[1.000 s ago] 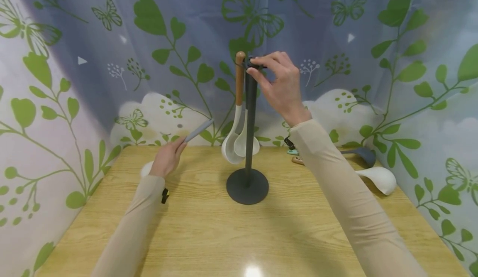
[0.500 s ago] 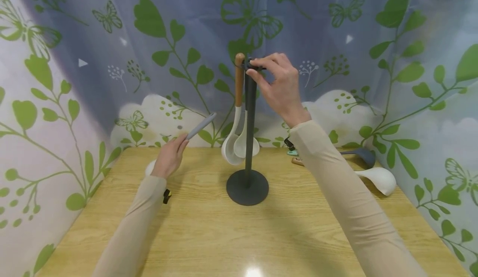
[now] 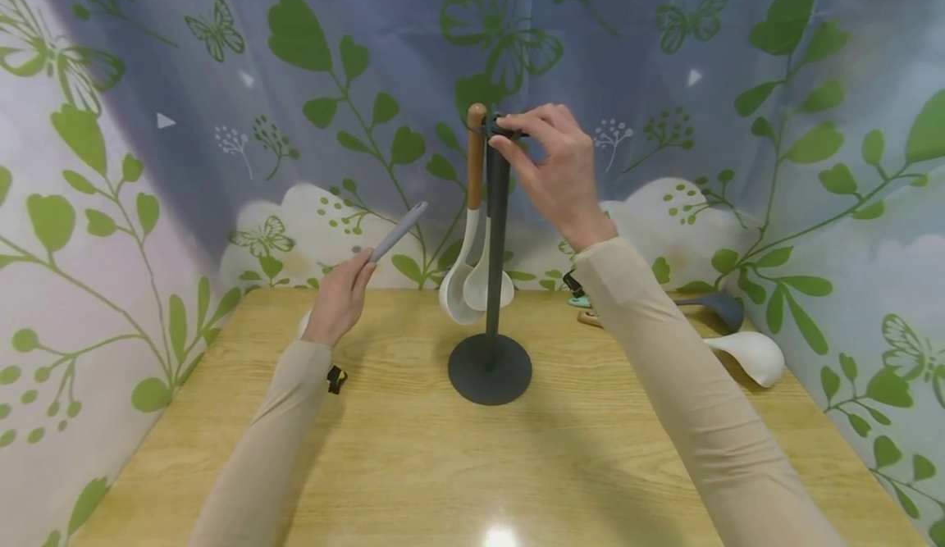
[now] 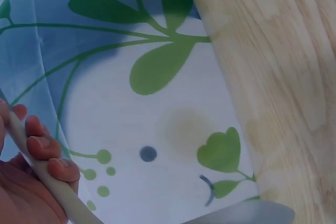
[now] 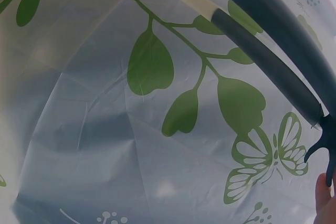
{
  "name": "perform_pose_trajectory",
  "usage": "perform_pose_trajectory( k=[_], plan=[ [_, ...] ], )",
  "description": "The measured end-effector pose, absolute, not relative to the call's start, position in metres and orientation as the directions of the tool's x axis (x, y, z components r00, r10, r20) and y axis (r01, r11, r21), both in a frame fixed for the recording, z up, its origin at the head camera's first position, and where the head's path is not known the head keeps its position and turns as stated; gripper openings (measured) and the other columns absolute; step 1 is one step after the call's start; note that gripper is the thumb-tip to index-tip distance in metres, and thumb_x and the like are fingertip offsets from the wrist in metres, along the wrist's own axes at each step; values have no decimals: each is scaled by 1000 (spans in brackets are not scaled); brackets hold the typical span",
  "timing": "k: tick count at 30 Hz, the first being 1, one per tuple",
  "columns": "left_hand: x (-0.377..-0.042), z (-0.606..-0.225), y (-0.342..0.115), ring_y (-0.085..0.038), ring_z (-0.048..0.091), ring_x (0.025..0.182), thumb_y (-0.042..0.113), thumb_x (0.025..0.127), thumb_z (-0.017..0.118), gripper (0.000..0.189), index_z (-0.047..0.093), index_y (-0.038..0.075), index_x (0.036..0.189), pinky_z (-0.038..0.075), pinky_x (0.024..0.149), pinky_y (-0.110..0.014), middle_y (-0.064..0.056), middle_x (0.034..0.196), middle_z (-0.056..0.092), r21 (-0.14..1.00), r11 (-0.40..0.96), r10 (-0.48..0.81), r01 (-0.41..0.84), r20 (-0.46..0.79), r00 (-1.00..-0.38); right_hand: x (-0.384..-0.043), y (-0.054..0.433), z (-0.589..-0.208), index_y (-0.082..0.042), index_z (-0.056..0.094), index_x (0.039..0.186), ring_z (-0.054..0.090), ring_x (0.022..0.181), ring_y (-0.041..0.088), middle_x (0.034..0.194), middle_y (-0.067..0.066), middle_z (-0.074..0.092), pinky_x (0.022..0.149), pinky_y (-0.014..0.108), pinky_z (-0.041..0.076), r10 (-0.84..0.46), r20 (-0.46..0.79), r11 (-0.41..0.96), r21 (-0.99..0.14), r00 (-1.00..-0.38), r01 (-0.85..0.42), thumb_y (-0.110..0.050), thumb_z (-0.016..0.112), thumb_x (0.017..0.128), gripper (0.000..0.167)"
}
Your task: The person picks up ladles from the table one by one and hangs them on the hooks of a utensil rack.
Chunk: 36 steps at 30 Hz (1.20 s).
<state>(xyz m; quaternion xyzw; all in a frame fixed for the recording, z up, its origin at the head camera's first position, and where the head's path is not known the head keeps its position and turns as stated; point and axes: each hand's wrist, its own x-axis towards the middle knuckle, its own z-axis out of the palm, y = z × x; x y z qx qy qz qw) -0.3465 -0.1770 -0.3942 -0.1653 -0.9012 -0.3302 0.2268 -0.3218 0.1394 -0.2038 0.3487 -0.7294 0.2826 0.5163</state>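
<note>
Stand base (image 3: 490,383): head view only.

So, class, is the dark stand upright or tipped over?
Upright: its pole rises from the round base, which sits flat on the table.

The stand (image 3: 496,243) rises from the tabletop (image 3: 413,465), with the curtain (image 3: 399,30) behind it. A ladle (image 3: 473,193) hangs on the stand's left side; a spoon (image 3: 477,287) hangs there too, its bowl partly behind the pole. At the stand's top, the right hand (image 3: 559,168) has its fingers on the hooks (image 3: 502,126). Well to the stand's left, the left hand (image 3: 340,297) holds a utensil (image 3: 397,233), its handle slanting toward the stand. Right of the stand, a scoop (image 3: 755,358) lies before a turner (image 3: 722,311), both partly behind the right sleeve (image 3: 687,383).
</note>
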Motion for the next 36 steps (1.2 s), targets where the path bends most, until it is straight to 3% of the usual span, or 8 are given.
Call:
perform_pose_trajectory(
  k=[4,10,17,24,36],
  plan=[
    [-345,-391,-174,-27,47,66,28,107,41,40,55,9,139,41,65,-42,-16,83,59,520,706,127,481,575,-808,-322,138,-204,-3,74,109,60,93,27,99,13,68,82,36,50,-218,950,595,-53,-224,-802,-30,69,91,33],
    [-343,-384,-166,-22,44,63,27,106,43,35,59,9,132,40,63,-37,-11,81,58,517,672,107,531,641,-760,-323,139,-204,-3,74,109,61,93,27,99,13,68,82,36,50,-220,950,601,-46,-221,-798,-31,68,91,34],
    [-341,-373,-154,-20,33,56,27,107,40,26,59,10,114,32,54,-33,-7,69,40,503,642,105,579,690,-716,-324,139,-204,-3,73,109,61,94,27,100,13,68,84,36,50,-223,951,609,-36,-215,-792,-33,67,92,35],
    [-334,-358,-142,-19,40,63,26,106,43,32,60,12,130,36,58,-33,-7,76,50,504,610,107,612,712,-694,-323,139,-205,-3,74,109,61,93,27,99,13,68,83,35,51,-218,951,608,-42,-218,-793,-32,67,92,34],
    [-329,-334,-123,-18,34,58,23,106,42,24,59,10,119,33,55,-30,-5,72,41,434,573,153,695,777,-611,-323,139,-205,-3,74,108,60,92,27,99,13,68,82,36,50,-216,954,609,-34,-208,-793,-33,66,92,35]
  ],
)
